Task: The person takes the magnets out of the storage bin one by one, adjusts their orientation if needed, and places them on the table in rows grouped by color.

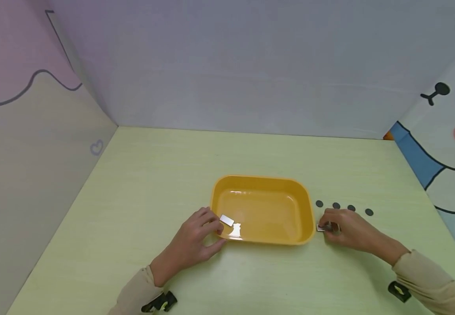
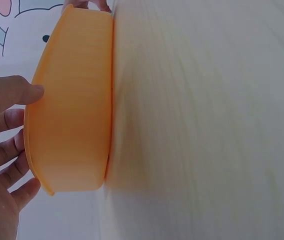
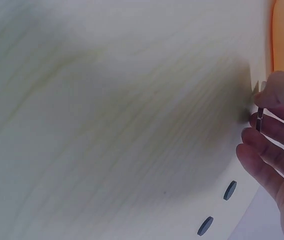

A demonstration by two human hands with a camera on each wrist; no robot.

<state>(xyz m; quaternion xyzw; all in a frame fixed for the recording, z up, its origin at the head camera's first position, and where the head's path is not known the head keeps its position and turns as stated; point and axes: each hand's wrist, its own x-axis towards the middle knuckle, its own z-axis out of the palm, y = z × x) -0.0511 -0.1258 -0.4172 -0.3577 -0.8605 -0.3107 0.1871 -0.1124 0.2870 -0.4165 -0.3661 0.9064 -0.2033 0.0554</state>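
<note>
A yellow plastic tray (image 1: 262, 218) with rounded corners stands on the table. At its left end, my left hand (image 1: 191, 240) grips the rim, and in the left wrist view the thumb (image 2: 32, 94) lies against the outer wall with the fingers across the rim. Inside the tray, near that hand, lies a small shiny silver rectangular block (image 1: 227, 220). Just beyond the tray's right wall, my right hand (image 1: 351, 229) pinches a thin silver block (image 3: 260, 114) between thumb and fingertips, close over the table. The other fingers partly cover this piece.
Several flat dark discs (image 1: 336, 205) lie in a row on the pale table (image 1: 164, 166), right of the tray and behind the right hand. A grey backdrop (image 1: 251, 65) rises at the table's back edge, with printed panels at both sides.
</note>
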